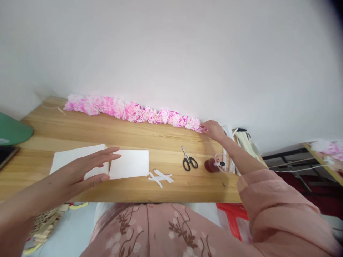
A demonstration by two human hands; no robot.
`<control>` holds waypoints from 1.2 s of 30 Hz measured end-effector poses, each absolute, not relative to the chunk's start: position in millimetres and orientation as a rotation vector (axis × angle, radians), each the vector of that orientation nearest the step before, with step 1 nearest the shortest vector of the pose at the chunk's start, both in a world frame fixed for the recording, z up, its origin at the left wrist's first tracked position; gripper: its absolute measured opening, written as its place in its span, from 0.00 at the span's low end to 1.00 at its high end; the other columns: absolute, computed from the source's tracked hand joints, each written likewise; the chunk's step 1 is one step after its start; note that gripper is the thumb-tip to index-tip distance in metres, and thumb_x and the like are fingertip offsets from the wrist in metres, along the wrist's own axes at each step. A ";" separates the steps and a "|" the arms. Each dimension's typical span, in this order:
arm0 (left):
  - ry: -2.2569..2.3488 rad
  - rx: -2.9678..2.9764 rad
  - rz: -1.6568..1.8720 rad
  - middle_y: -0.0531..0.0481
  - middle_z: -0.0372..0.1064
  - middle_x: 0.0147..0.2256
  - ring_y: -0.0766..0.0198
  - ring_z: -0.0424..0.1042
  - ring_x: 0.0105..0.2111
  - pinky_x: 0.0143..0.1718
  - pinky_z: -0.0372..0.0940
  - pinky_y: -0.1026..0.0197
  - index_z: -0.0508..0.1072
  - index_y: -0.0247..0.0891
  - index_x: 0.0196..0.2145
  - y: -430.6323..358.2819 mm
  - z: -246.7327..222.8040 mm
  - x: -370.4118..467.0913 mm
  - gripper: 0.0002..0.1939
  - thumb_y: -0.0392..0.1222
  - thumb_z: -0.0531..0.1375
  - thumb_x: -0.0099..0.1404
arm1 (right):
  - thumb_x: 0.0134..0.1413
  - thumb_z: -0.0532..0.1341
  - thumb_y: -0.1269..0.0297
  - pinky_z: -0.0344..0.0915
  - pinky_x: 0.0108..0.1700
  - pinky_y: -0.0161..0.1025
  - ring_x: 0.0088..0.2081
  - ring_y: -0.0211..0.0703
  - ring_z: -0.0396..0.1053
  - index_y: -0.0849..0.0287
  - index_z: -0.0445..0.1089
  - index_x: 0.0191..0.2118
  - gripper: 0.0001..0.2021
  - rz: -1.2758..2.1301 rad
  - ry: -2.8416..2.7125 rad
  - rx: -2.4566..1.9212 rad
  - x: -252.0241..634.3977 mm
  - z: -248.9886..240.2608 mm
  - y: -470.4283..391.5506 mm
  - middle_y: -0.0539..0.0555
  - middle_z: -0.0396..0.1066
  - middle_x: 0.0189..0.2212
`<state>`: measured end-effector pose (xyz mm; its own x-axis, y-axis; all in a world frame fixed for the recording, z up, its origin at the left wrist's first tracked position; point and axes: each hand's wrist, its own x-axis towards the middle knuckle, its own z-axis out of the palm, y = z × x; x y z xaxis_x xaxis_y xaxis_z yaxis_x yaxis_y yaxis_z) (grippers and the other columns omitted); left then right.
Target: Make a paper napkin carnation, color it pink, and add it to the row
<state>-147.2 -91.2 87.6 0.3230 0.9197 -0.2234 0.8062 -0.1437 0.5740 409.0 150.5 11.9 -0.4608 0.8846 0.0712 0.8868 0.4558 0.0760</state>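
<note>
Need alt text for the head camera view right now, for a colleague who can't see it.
The person's right hand touches the end of a row of pink paper flowers along the wall, while the left hand rests flat on white paper sheets. Scissors and white paper strips lie on the wooden table.

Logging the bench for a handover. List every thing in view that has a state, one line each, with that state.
left hand: open, flat on the white paper sheet
right hand: at the end of the flower row; grip hidden
white paper sheet: lying flat
pink paper flowers: lined up along the wall
scissors: blades shut, lying flat
paper strips: loose, crossed over each other
</note>
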 end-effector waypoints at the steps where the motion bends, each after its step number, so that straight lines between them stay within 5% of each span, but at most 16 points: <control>1: 1.515 1.963 0.233 0.57 0.56 0.66 0.51 0.72 0.55 0.55 0.68 0.55 0.60 0.61 0.64 -92.4 87.9 -147.8 0.30 0.61 0.53 0.65 | 0.55 0.59 0.62 0.62 0.53 0.49 0.48 0.55 0.70 0.57 0.76 0.46 0.15 -0.145 -2.662 -1.622 410.3 13.3 151.5 0.59 0.78 0.42; 14: 1.586 1.801 0.298 0.63 0.54 0.67 0.55 0.69 0.55 0.54 0.66 0.55 0.59 0.64 0.64 -109.3 96.7 -145.1 0.28 0.63 0.50 0.67 | 0.51 0.64 0.47 0.65 0.52 0.47 0.49 0.56 0.72 0.54 0.74 0.52 0.25 0.002 -2.599 -1.712 392.9 38.3 168.0 0.56 0.77 0.48; 20: 1.623 1.799 0.286 0.62 0.55 0.67 0.51 0.66 0.59 0.56 0.66 0.50 0.60 0.64 0.63 -114.7 93.1 -148.7 0.28 0.64 0.51 0.66 | 0.44 0.68 0.50 0.66 0.46 0.45 0.46 0.56 0.73 0.52 0.73 0.53 0.28 -0.017 -2.557 -1.814 377.8 33.4 174.6 0.57 0.78 0.45; 31: 1.591 1.820 0.307 0.62 0.56 0.66 0.51 0.63 0.63 0.60 0.63 0.47 0.61 0.62 0.63 -112.3 83.1 -156.1 0.26 0.60 0.52 0.67 | 0.49 0.62 0.63 0.67 0.44 0.40 0.41 0.46 0.75 0.57 0.73 0.40 0.11 0.131 -2.354 -1.901 397.1 17.5 161.1 0.55 0.78 0.39; 36: 1.540 1.877 0.246 0.65 0.53 0.67 0.56 0.61 0.64 0.59 0.65 0.55 0.57 0.66 0.64 -109.5 68.8 -172.3 0.29 0.58 0.53 0.66 | 0.47 0.63 0.65 0.67 0.43 0.40 0.41 0.47 0.75 0.57 0.73 0.38 0.09 0.200 -2.305 -1.919 397.7 15.6 158.7 0.54 0.78 0.38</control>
